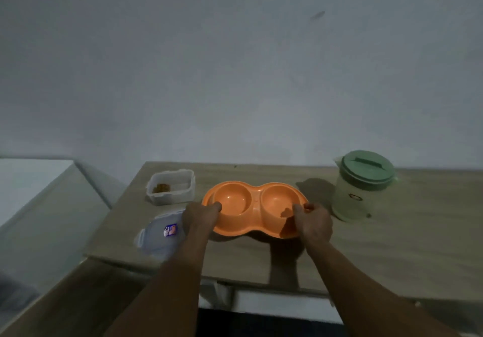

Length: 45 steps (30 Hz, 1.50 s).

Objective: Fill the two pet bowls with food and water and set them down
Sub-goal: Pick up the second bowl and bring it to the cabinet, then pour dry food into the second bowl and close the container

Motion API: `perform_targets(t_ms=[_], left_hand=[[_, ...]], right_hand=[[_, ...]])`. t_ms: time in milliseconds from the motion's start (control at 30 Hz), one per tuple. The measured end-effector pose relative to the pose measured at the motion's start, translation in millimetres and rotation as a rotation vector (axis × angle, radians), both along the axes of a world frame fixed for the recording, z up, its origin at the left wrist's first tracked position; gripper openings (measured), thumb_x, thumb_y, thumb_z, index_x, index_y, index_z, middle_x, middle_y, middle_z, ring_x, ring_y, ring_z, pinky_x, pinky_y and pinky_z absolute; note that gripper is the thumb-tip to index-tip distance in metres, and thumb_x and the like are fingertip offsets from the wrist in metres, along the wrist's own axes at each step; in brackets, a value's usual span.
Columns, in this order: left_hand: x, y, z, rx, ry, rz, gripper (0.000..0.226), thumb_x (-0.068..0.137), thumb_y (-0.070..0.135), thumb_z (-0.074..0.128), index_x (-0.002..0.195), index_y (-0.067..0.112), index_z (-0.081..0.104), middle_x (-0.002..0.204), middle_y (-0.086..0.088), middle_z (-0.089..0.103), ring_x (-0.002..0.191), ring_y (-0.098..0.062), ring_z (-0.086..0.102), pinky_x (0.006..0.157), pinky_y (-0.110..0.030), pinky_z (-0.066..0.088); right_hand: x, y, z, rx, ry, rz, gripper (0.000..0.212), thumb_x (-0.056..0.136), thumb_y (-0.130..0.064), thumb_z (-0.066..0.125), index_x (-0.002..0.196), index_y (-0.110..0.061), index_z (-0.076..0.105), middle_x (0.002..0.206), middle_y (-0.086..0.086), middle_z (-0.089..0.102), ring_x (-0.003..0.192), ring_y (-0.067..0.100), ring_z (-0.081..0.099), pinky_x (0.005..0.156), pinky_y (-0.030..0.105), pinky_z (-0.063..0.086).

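An orange double pet bowl (254, 200) with two round wells is in the middle of the wooden table (392, 245), its near side tilted up a little. Both wells look empty. My left hand (200, 217) grips its left end and my right hand (312, 221) grips its right end. A clear food container (171, 189) with a few brown pieces in it stands open at the back left. Its clear lid (159, 234) lies flat near my left wrist. A pale jug with a green lid (362, 187) stands to the right of the bowl.
A grey wall rises right behind the table. A white surface (31, 180) sits to the left, apart from the table. The table's front edge runs just under my forearms, with a white frame below it.
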<state>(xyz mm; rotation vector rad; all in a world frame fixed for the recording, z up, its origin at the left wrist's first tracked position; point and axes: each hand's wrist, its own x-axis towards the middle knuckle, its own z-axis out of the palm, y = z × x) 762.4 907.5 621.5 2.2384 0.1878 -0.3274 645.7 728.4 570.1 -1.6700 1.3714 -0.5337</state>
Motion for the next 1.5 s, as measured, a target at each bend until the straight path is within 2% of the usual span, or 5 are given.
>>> perform_targets(t_ms=[333, 600, 900, 1233, 1500], left_hand=[[57.7, -2.8, -31.8, 0.003, 0.143, -0.161, 0.039, 0.080, 0.029, 0.070, 0.104, -0.003, 0.066, 0.088, -0.012, 0.061, 0.076, -0.024, 0.056, 0.055, -0.027, 0.037], [78.3, -12.4, -42.9, 0.049, 0.166, -0.192, 0.040, 0.081, 0.030, 0.072, 0.104, -0.002, 0.067, 0.086, -0.011, 0.059, 0.075, -0.024, 0.056, 0.063, -0.029, 0.040], [83.6, -19.4, -37.1, 0.136, 0.126, -0.228, 0.041, 0.084, 0.027, 0.069, 0.111, -0.004, 0.064, 0.111, -0.020, 0.067, 0.103, -0.035, 0.064, 0.067, -0.030, 0.039], [70.1, -25.5, -31.7, 0.204, 0.039, -0.193, 0.041, 0.089, 0.033, 0.067, 0.107, -0.004, 0.066, 0.112, -0.021, 0.068, 0.106, -0.036, 0.063, 0.071, -0.032, 0.041], [78.5, 17.6, -2.1, 0.170, -0.089, -0.048, 0.043, 0.092, 0.028, 0.061, 0.120, -0.004, 0.061, 0.124, -0.021, 0.063, 0.118, -0.037, 0.057, 0.089, -0.036, 0.045]], right_hand=[[41.7, -0.4, -15.9, -0.042, 0.139, -0.075, 0.045, 0.088, -0.037, 0.066, 0.124, -0.010, 0.064, 0.117, 0.016, 0.068, 0.107, 0.035, 0.064, 0.092, 0.049, 0.053], [56.5, -11.7, -28.0, -0.045, 0.198, -0.052, 0.044, 0.090, -0.036, 0.065, 0.124, -0.009, 0.064, 0.115, 0.016, 0.069, 0.105, 0.033, 0.065, 0.092, 0.048, 0.053], [64.0, -13.1, -29.9, -0.064, 0.209, -0.049, 0.041, 0.088, -0.033, 0.066, 0.120, -0.007, 0.067, 0.112, 0.018, 0.070, 0.106, 0.036, 0.065, 0.093, 0.046, 0.052], [61.2, -20.7, -15.7, -0.148, 0.324, 0.083, 0.048, 0.090, -0.043, 0.057, 0.126, -0.011, 0.059, 0.129, 0.018, 0.056, 0.122, 0.037, 0.051, 0.100, 0.047, 0.046], [109.0, 22.0, 15.9, -0.180, 0.124, 0.289, 0.037, 0.093, -0.031, 0.055, 0.122, -0.010, 0.060, 0.126, 0.015, 0.060, 0.116, 0.034, 0.057, 0.097, 0.040, 0.046]])
